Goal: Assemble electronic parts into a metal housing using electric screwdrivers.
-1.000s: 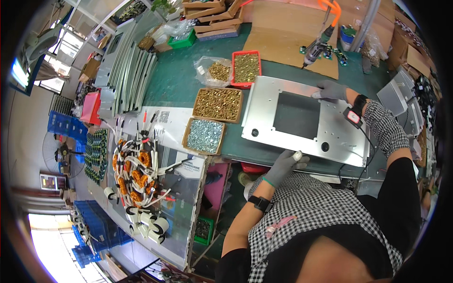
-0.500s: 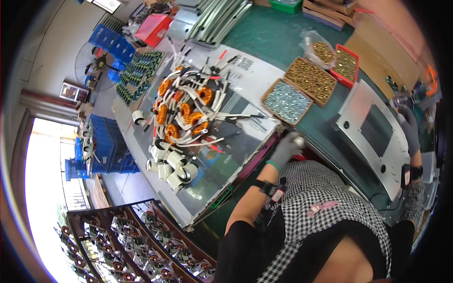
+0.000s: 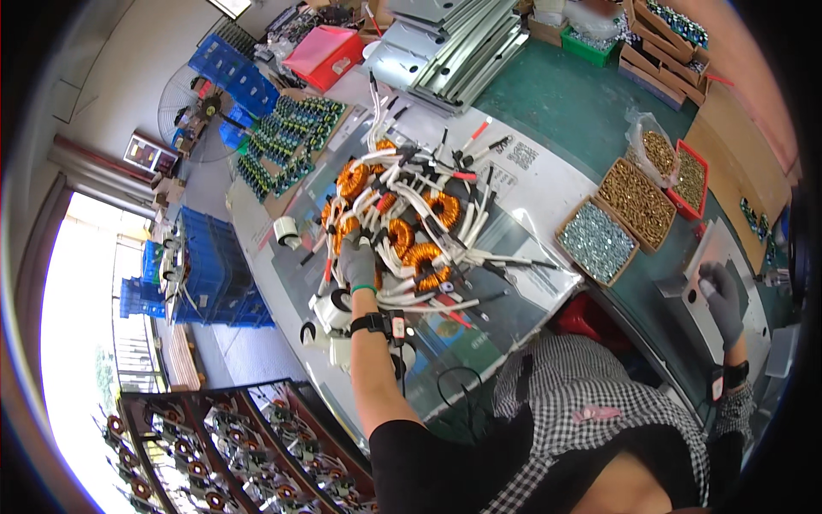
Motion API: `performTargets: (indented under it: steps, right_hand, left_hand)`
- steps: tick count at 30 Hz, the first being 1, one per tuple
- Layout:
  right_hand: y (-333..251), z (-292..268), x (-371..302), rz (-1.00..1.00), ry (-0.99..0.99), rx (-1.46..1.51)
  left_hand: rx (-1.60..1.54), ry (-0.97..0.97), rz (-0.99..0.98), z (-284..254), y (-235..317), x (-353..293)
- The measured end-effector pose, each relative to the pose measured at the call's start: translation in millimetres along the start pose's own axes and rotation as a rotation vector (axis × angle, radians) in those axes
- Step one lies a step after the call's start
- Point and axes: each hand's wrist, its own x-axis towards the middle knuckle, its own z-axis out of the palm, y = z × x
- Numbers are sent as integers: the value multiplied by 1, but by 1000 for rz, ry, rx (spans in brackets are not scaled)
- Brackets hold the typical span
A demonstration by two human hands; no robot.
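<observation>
In my head view, my left hand (image 3: 358, 264) is down among the orange wound rings (image 3: 349, 182) heaped on the sheeted bench (image 3: 541, 204); its fingertips are hidden, so I cannot tell whether they grip one. I judge this as reaching in; a clean lift would call for easing the white leads (image 3: 418, 204) apart. My right hand (image 3: 723, 301) curls loosely by the flat, shiny metal panel (image 3: 684, 307), its hold unclear; the rings look ridged, the leads smooth and bendy

Left hand (image 3: 357, 264) (gloved) among orange coils (image 3: 418, 254); right hand (image 3: 724, 304) over panel (image 3: 699, 320)
</observation>
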Motion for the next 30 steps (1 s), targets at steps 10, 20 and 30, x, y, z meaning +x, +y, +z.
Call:
performTargets:
  steps: [10,20,30]
  right_hand:
    - [2,35,-31,61,43,147]
    - [11,47,-54,75,-18,171]
    - [-43,93,-96,-103,-444,611]
  left_hand:
    - [756,-225,2,55,9,113]
    - [-284,-323,304,-54,-29,125]
    - [-811,-621,1127,-162,243,-135]
